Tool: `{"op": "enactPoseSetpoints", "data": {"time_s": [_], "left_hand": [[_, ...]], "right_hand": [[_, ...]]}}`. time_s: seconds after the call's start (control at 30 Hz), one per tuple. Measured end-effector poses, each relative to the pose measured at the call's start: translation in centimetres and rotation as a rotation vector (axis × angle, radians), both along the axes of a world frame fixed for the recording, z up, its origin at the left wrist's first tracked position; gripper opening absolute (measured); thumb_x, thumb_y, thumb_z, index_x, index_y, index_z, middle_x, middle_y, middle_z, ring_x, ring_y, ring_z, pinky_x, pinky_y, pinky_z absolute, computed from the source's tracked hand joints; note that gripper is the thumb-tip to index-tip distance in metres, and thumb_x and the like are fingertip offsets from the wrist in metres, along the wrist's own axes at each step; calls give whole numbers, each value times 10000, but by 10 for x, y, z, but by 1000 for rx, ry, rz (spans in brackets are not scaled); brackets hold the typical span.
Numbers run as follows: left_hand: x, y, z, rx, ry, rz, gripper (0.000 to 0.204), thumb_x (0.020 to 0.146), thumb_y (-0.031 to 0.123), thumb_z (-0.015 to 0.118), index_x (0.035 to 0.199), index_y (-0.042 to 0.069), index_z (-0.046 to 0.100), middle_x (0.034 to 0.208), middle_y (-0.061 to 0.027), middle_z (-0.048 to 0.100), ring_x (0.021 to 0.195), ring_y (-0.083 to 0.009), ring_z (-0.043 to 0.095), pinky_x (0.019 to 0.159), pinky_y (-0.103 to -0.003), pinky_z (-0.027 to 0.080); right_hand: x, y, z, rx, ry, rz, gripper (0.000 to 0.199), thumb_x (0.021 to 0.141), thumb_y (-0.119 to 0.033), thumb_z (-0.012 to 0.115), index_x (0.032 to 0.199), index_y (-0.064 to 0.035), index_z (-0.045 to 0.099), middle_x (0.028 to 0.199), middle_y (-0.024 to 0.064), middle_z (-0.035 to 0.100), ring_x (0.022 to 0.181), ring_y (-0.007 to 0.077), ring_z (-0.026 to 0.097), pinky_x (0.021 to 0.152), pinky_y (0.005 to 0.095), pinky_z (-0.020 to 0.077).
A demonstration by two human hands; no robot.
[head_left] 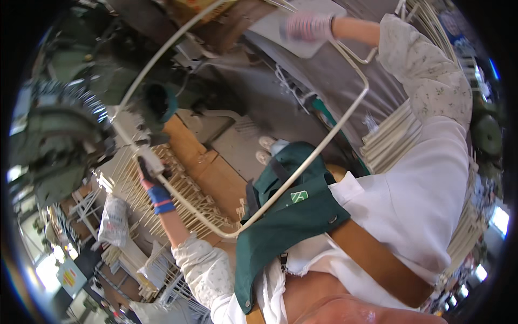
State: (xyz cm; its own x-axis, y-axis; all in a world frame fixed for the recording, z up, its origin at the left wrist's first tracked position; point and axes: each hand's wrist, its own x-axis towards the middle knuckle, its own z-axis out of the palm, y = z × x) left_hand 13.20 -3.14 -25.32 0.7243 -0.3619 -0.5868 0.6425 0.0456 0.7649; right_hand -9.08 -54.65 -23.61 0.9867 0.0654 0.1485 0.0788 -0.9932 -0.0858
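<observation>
A large cream bent metal tube frame (318, 148) spans the view in front of my body, with rounded corners. My left hand (152, 181), in a blue and pink work glove, is closed around the frame's left side. A pale fitting or block shows at its fingers, too blurred to name. My right hand (308, 27), in a pink and grey striped glove, is stretched out at the top, over a light flat sheet (294, 46) on a covered table. Motion smears its fingers. Another side of the tubing runs close by the right wrist.
Green machinery (59, 129) with a coiled spring stands on the left. Rows of cream tube parts (189, 200) lie beside brown cardboard (208, 173) below. More tubes (394, 132) are stacked at the right near the grey-covered table (329, 75). A plastic bag (113, 221) sits at lower left.
</observation>
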Motion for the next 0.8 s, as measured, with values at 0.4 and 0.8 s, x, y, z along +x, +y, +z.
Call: {"op": "enactPoseSetpoints", "data": {"time_s": [0.4, 0.8], "left_hand": [[2, -6, 3, 110, -87, -141, 502, 779, 554, 497, 959, 85, 513, 695, -120, 565, 564, -244, 525, 497, -328, 448], [14, -6, -10, 52, -82, -133, 499, 791, 545, 477, 980, 84, 506, 705, -118, 571, 570, -251, 534, 505, -343, 467]], "right_hand": [[-361, 99, -62, 200, 871, 77, 668, 582, -382, 660, 1119, -46, 447, 1179, 188, 410, 1087, 342, 412, 892, 449, 336], [-449, 133, -129, 49, 697, -560, 1033, 447, -340, 749, 1299, -24, 258, 1356, 213, 227, 1272, 374, 192, 1048, 463, 130]]}}
